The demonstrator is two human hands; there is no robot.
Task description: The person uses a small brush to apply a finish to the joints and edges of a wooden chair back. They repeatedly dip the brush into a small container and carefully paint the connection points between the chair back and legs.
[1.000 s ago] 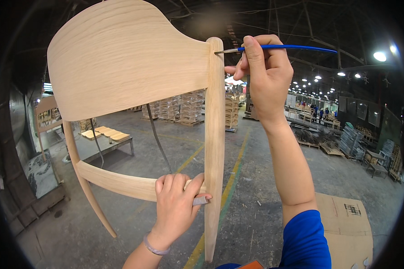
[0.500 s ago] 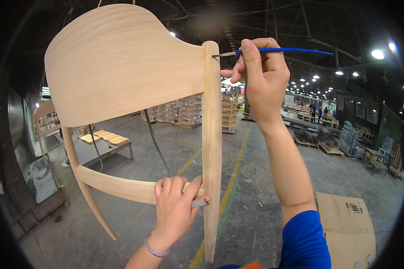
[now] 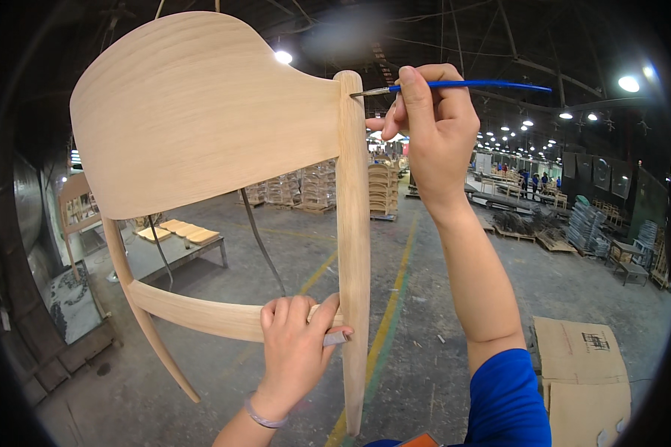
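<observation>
A pale wooden chair back frame [image 3: 201, 112] fills the left and middle, with a broad curved backrest panel, two tapering posts and a lower cross rail [image 3: 201, 313]. Closed around the rail's right end, close to the right post [image 3: 353, 246], is my left hand [image 3: 294, 339]. A small grey folded or rolled piece [image 3: 337, 338] sticks out of its fingers; its kind I cannot make out. High up, my right hand [image 3: 440, 123] pinches a thin blue-handled paintbrush [image 3: 470, 83]. The dark brush tip meets the post near its top, beside the panel's edge.
Thin dark rods [image 3: 261, 238] hang behind the frame. Beyond lie a low table [image 3: 190, 257] with wooden panels, stacked chair parts [image 3: 382, 190] and another wooden frame [image 3: 78, 201] at far left. Flattened cardboard [image 3: 581, 350] lies at lower right. Several people [image 3: 535, 181] stand far off.
The frame's upper part sits slightly lower and further left in view, while the left hand appears a little further right. The brush tip stays at the post's top, still pinched by the right hand.
</observation>
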